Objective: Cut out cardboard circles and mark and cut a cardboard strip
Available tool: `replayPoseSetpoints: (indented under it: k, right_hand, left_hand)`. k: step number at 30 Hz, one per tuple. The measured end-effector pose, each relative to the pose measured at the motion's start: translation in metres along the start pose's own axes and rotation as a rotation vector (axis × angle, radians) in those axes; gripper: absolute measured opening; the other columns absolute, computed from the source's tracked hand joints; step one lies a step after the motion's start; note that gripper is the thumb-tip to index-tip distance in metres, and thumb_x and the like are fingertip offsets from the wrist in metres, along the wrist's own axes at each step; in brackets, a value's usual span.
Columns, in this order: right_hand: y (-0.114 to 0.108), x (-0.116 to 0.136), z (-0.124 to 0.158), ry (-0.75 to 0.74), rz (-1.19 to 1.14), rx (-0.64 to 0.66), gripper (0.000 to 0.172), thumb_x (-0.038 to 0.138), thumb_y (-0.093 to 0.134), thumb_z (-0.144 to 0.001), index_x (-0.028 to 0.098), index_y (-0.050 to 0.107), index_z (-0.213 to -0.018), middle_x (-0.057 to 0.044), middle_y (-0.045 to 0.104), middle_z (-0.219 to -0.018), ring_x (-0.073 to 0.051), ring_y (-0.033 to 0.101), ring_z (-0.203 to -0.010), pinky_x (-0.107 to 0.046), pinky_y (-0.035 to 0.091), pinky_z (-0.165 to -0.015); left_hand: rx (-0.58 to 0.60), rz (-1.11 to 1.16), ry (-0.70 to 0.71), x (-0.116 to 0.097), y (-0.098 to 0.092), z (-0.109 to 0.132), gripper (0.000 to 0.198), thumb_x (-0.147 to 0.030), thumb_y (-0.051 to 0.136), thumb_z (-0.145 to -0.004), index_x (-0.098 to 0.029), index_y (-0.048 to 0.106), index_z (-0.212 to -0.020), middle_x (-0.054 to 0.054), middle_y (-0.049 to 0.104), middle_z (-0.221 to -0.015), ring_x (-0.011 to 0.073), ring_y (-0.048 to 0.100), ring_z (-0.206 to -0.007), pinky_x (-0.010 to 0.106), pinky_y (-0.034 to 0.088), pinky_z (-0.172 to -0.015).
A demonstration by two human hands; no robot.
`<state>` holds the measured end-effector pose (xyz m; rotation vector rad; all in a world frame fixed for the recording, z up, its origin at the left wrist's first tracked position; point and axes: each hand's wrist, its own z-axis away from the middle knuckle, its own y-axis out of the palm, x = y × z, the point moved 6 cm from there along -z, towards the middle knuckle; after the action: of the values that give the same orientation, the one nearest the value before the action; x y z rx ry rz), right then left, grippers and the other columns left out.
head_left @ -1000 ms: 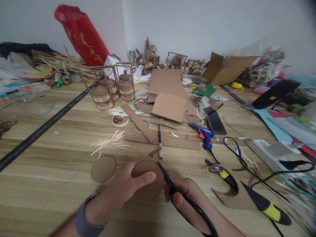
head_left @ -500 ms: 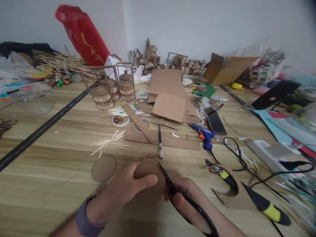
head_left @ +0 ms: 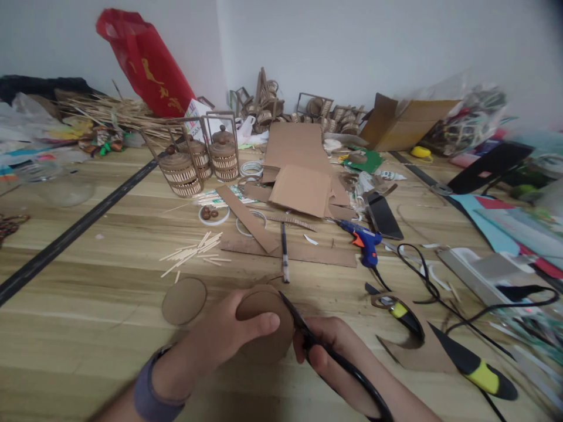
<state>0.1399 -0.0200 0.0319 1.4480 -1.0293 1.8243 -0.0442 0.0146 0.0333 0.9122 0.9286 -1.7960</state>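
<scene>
My left hand (head_left: 235, 325) grips a round cardboard disc (head_left: 270, 340), the thumb lying across its upper face. In my right hand (head_left: 329, 351) is a pair of black-handled scissors (head_left: 347, 366), fingers wrapped round the handles. The blades lie along the disc's right edge, pointing away from me and to the left. Whether they are fully closed I cannot tell. A second cardboard disc (head_left: 183, 300) lies flat on the table to the left of my left hand. Thin wooden sticks (head_left: 193, 252) are scattered beyond it.
A pen (head_left: 285, 252) and cardboard strips (head_left: 303, 253) lie ahead of my hands. A blue glue gun (head_left: 365, 240), a utility knife (head_left: 479, 369) and cables are on the right. Small lidded stick baskets (head_left: 180, 170) stand at the back left, near a cardboard stack (head_left: 301, 190).
Almost nothing differs. The scissors and disc have shifted very slightly, and the whole view has moved a touch.
</scene>
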Motion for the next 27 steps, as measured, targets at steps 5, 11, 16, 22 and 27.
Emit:
replayPoseSetpoints:
  k: [5,11,16,22,27]
  right_hand:
    - [-0.001,0.0,0.0,0.011,-0.007,0.017,0.077,0.093,0.038,-0.083,0.018,0.054,-0.073,0.002,0.041,-0.063,-0.013,0.036,-0.058,-0.024,0.025,-0.049]
    - [-0.004,-0.003,0.002,0.008,0.021,0.028,0.076,0.092,0.038,-0.085,0.018,0.055,-0.073,0.001,0.041,-0.063,-0.013,0.036,-0.058,-0.025,0.024,-0.05]
    - [-0.003,-0.003,0.002,0.011,0.014,0.026,0.075,0.092,0.039,-0.084,0.019,0.054,-0.073,0.002,0.041,-0.062,-0.013,0.036,-0.056,-0.025,0.024,-0.049]
    - [-0.006,-0.001,0.001,0.018,0.033,-0.049,0.076,0.092,0.042,-0.083,0.018,0.056,-0.075,0.004,0.041,-0.061,-0.011,0.035,-0.055,-0.024,0.024,-0.049]
    - [-0.004,-0.004,0.0,0.066,0.074,-0.108,0.078,0.095,0.044,-0.079,0.018,0.054,-0.072,0.003,0.041,-0.062,-0.012,0.035,-0.058,-0.025,0.023,-0.051]
  left_hand:
    - [-0.015,-0.028,-0.022,0.004,0.0,-0.001,0.048,-0.05,0.08,-0.069,-0.028,0.077,-0.11,0.006,0.083,-0.105,0.0372,0.072,-0.112,0.045,0.056,-0.097]
    - [-0.05,-0.077,-0.038,0.0,-0.001,0.002,0.056,-0.056,0.081,-0.066,-0.025,0.076,-0.113,0.008,0.081,-0.111,0.0384,0.07,-0.115,0.046,0.054,-0.101]
    - [-0.026,-0.059,-0.074,0.006,0.0,-0.001,0.063,-0.058,0.083,-0.065,-0.023,0.074,-0.116,0.01,0.08,-0.114,0.0396,0.069,-0.117,0.048,0.053,-0.101]
    - [0.157,0.365,0.029,-0.001,0.017,-0.009,0.06,-0.055,0.084,-0.067,-0.018,0.075,-0.112,0.011,0.08,-0.111,0.0351,0.072,-0.11,0.044,0.055,-0.096]
    - [0.154,0.506,0.054,0.001,0.024,-0.013,0.06,-0.056,0.085,-0.066,-0.016,0.075,-0.11,0.011,0.081,-0.106,0.0361,0.072,-0.109,0.044,0.056,-0.093]
